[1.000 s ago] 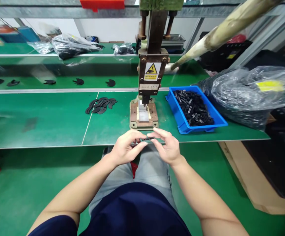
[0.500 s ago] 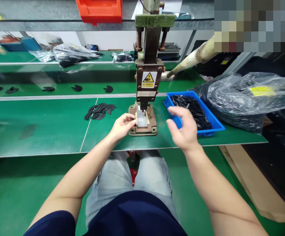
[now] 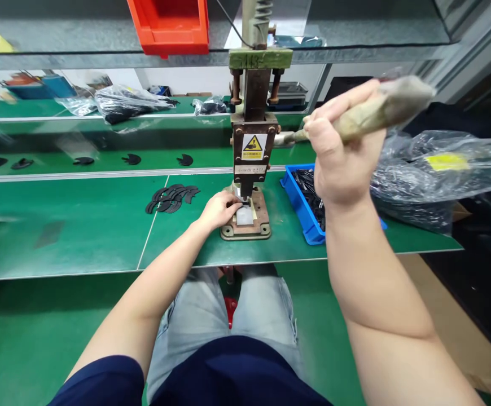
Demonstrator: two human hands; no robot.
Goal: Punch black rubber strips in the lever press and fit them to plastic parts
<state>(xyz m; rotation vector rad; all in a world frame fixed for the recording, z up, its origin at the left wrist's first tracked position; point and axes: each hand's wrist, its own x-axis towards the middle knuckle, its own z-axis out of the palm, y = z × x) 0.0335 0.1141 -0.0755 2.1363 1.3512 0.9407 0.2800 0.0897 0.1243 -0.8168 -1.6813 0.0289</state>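
Note:
My right hand (image 3: 349, 144) is wrapped round the wrapped lever handle (image 3: 398, 104) of a hand press (image 3: 254, 127), above the blue bin. On the press base, my left hand (image 3: 222, 210) reaches in from the left with thumb and forefinger pinched together. At those fingertips, a small black part (image 3: 245, 203) lies on the pale metal fixture (image 3: 244, 215), under the press ram (image 3: 246, 189). Part of it is hidden by the fingers and ram. Left of the press, several curved black pieces (image 3: 171, 197) are heaped on the green table.
A blue bin (image 3: 302, 211) of small black parts stands right of the press, partly behind my right forearm. Plastic-wrapped goods (image 3: 423, 169) lie beyond it. Several black pieces (image 3: 131, 159) sit in a row on the strip behind. A red bin (image 3: 173, 34) hangs overhead.
My right hand has risen from beside the blue bin and closed round the lever handle. My left fingers have shifted slightly inward under the ram, where a small black part now shows.

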